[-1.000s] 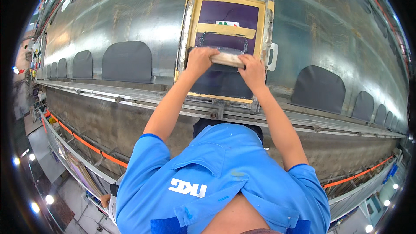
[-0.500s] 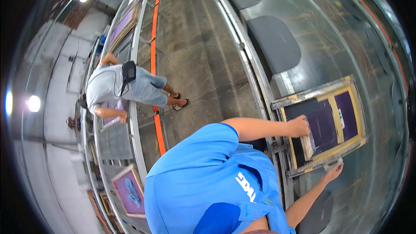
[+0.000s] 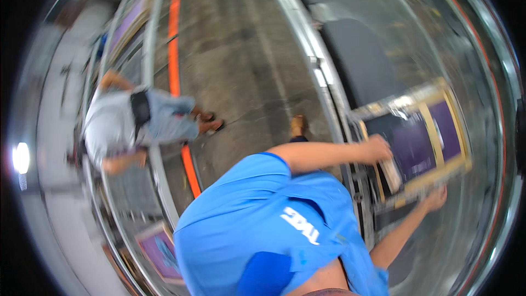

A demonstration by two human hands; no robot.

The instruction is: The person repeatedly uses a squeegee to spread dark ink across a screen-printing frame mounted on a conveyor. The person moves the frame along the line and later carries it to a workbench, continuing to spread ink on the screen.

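A screen-printing frame with tape-covered edges and a dark purple mesh lies over the long table to my right. My left hand is wrapped round the wooden squeegee, which stands on the near part of the mesh. At the frame's lower right edge, my right hand is closed with its fingers against the rim. Motion blur hides the exact grip there. A strip of yellow tape crosses the mesh.
A metal rail runs along the near side of the table. Dark rounded pads lie on its surface. Across the aisle, another person leans over a second table. A purple framed screen stands there.
The whole view has shifted and blurred. My right hand has moved up along the frame's edge; the pale thing seen by its fingers no longer shows. My left hand still holds the squeegee.
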